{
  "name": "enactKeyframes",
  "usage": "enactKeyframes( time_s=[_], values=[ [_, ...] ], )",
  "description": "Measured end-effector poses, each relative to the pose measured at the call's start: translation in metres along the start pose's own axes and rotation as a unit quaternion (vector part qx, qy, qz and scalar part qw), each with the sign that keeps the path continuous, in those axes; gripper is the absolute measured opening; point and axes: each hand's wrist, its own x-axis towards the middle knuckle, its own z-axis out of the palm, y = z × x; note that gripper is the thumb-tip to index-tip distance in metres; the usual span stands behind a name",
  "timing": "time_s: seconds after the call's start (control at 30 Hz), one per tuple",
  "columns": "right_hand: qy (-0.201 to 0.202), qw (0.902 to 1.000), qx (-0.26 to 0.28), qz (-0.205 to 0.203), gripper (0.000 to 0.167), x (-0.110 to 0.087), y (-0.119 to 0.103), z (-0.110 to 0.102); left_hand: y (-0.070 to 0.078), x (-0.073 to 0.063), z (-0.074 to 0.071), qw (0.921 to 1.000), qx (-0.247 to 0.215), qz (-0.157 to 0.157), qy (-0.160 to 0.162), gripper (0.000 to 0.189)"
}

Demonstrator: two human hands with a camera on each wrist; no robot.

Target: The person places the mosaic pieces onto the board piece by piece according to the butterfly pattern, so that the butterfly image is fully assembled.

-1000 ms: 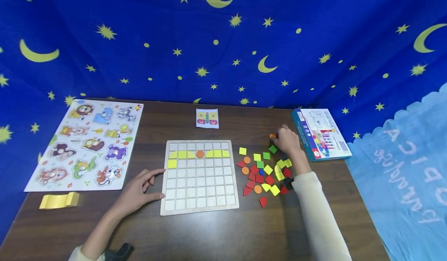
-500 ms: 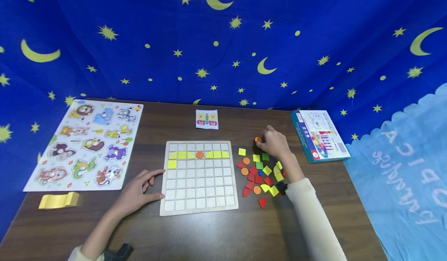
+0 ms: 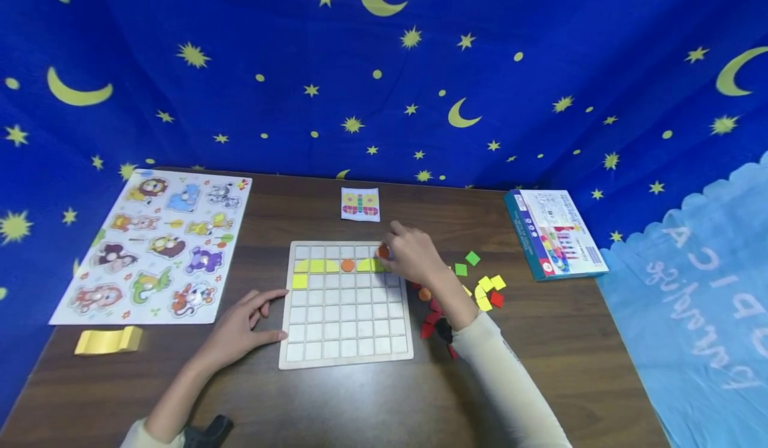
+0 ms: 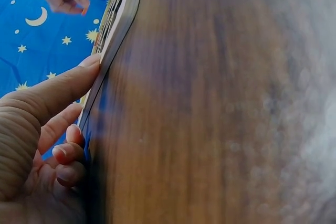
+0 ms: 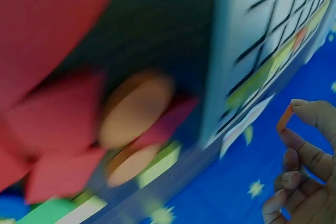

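My right hand (image 3: 414, 255) pinches an orange round tile (image 5: 284, 118) between thumb and finger, above the upper right part of the wooden grid board (image 3: 348, 315). My left hand (image 3: 243, 325) touches the board's left edge with its thumb and index fingertip spread apart; in the left wrist view its other fingers bend loosely below. Across the board's second row lie yellow tiles (image 3: 316, 266) and an orange round tile (image 3: 347, 265). One yellow square (image 3: 300, 281) lies in the third row at left. The right hand hides the right end of the second row.
Loose tiles lie right of the board, among them green (image 3: 473, 258) and red (image 3: 497, 299) squares, partly hidden by the right arm. A butterfly picture card (image 3: 360, 205) lies behind the board. An animal puzzle (image 3: 159, 248), a yellow block (image 3: 108, 341) and a box (image 3: 558, 235) lie farther out.
My right hand has carried the orange round tile leftward from beyond the loose tiles to over the board's upper right. The left hand stays at the board's left edge.
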Motion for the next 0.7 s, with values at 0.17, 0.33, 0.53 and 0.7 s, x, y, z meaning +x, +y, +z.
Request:
enactKeyframes(
  time_s=[0.17,0.33,0.53,0.7],
  values=[
    [0.002,0.9987,-0.004,-0.051,0.025,0.013,-0.03,0.003,0.0,-0.001,0.0,1.0,-0.001,0.003,0.005,0.069],
    [-0.044,0.9956,0.033,-0.075,0.026,0.023,-0.058,0.006,-0.001,0.0,0.001,0.9997,0.001,0.02,0.015,0.067],
    [-0.078,0.99,0.029,-0.114,0.024,0.034,-0.084,0.014,-0.001,0.0,0.001,0.9996,0.002,0.022,0.016,0.067],
    [-0.083,0.989,0.011,-0.122,0.022,0.04,-0.092,0.022,-0.001,0.0,0.001,0.9997,0.005,0.018,0.016,0.068]
  ],
)
